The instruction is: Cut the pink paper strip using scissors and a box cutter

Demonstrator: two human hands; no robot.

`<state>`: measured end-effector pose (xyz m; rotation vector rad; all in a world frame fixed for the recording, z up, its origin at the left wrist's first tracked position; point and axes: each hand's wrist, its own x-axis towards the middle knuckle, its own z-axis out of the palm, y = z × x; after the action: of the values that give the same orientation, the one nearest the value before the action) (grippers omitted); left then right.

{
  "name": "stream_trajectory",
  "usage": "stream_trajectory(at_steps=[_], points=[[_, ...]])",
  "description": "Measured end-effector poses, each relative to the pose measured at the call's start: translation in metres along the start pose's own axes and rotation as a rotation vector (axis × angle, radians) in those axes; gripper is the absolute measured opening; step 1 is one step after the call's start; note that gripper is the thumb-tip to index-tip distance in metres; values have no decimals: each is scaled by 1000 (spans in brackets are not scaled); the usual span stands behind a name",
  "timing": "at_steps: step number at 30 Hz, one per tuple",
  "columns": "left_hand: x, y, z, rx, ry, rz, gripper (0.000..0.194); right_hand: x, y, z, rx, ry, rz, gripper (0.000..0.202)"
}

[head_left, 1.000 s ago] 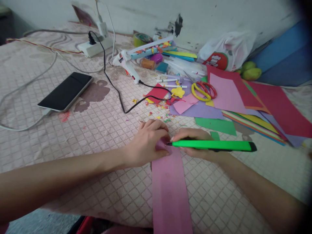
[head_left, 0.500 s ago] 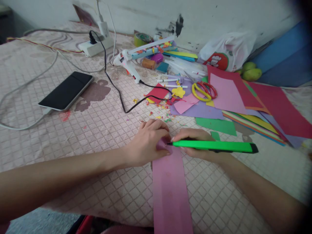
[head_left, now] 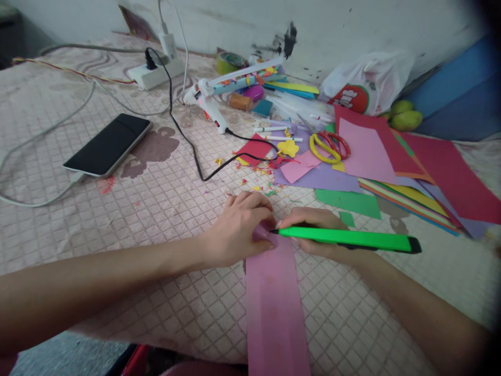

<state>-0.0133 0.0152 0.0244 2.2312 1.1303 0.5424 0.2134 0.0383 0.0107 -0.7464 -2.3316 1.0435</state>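
The patterned tablecloth [head_left: 176,203], phone [head_left: 108,146] and fruit [head_left: 407,120] suggest a home.

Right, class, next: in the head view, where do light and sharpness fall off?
Head view: a dark, blurry border covers the right edge, obscuring the near end of the right forearm; head view: the grid on the cloth softens toward the far right; head view: lighting looks dim, without strong glare on the phone.

Left grip [head_left: 238,230] on pink paper [head_left: 276,308], green pen [head_left: 348,238] in right grip [head_left: 311,215], scissors [head_left: 329,147] beyond
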Motion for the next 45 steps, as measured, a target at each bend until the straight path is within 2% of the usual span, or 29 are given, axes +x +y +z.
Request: stream_trajectory(at_steps=[6,12,17,22,30,45], points=[[0,0,0,-3,4,0,19,-1,-5,1,4,52,14,22],[-1,-1,1,11,13,23,20,-12,-26,13,-48,273,163,20],[-1,-1,2,7,25,31,21,-12,-30,23,-99,313,138,24],[-1,-1,2,14,26,23,20,-5,-27,17,-53,236,115,18],[-1,-1,3,11,34,21,20,-6,-15,7,17,99,97,24],[0,0,3,17,28,13,20,-6,-10,7,2,85,81,25]])
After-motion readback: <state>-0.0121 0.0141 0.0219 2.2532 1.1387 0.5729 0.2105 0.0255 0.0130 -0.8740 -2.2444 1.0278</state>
